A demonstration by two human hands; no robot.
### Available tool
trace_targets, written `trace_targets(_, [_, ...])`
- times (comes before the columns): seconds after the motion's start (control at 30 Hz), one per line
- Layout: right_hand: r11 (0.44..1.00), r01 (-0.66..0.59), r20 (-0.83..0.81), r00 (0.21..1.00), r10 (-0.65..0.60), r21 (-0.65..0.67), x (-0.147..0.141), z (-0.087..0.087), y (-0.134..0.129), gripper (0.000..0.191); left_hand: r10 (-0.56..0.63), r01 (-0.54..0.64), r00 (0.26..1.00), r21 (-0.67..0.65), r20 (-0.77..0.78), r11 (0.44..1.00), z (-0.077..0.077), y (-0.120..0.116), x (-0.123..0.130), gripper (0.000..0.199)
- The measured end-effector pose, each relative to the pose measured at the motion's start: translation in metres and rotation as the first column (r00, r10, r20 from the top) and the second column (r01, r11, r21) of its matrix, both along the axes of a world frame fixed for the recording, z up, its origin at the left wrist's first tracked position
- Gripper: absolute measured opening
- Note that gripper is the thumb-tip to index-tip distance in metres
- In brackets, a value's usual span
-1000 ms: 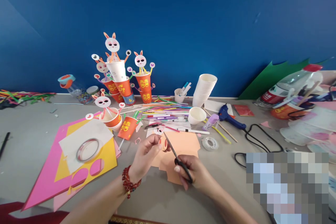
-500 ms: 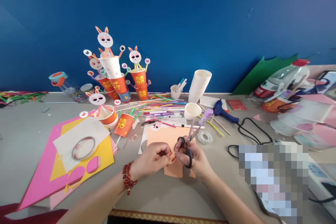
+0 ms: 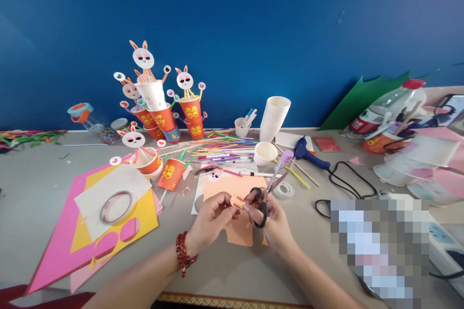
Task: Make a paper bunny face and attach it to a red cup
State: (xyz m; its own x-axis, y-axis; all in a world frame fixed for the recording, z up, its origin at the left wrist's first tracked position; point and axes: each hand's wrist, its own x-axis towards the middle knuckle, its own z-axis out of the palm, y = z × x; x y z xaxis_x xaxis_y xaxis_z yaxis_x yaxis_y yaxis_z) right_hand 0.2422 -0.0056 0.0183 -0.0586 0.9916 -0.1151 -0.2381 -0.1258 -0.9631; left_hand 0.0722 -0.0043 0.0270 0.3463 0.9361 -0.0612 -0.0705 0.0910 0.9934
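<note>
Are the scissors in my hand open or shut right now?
Open: the scissors in the right hand show their two blades spread apart.

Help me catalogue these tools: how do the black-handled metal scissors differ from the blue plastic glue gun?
The scissors are in the right hand; the glue gun lies on the grey table. The scissors' handles are black; the glue gun's is blue. Both are hand tools.

Over there, the person's left forearm point(image 3: 139, 273) and right forearm point(image 3: 313, 270) slant inward, the left hand point(image 3: 213, 215) pinching thumb to fingers, the right hand point(image 3: 273, 217) curled, its fingertips close to the left's.
</note>
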Motion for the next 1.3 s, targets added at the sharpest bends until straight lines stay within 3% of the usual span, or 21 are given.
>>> trace_targets(0.3, [0.999, -0.004, 0.046, 0.999, 0.006, -0.039, -0.002, 0.004, -0.002, 0.037, 0.080, -0.081, 0.996, 0.035, 0.042, 0.996, -0.002, -0.001, 0.001, 0.025])
trace_targets(0.43, [0.974, -0.215, 0.059, 0.974, 0.220, -0.073, -0.002, 0.005, -0.002, 0.043, 0.196, -0.201, 0.979, 0.081, 0.061, 0.976, 0.004, 0.004, -0.004, 0.022])
trace_targets(0.53, [0.906, -0.413, 0.077, 0.904, 0.420, -0.090, -0.004, 0.001, -0.005, 0.049, 0.242, -0.249, 0.968, 0.144, 0.065, 0.958, 0.007, 0.007, -0.008, 0.020])
trace_targets(0.63, [0.861, -0.498, 0.101, 0.856, 0.507, -0.102, -0.006, -0.001, -0.008, 0.052, 0.252, -0.256, 0.967, 0.187, 0.044, 0.948, 0.010, 0.008, -0.009, 0.019])
trace_targets(1.3, [0.850, -0.519, 0.134, 0.840, 0.526, -0.089, -0.009, 0.001, -0.008, 0.053, 0.208, -0.216, 0.975, 0.120, 0.075, 0.969, 0.010, 0.003, -0.004, 0.019])
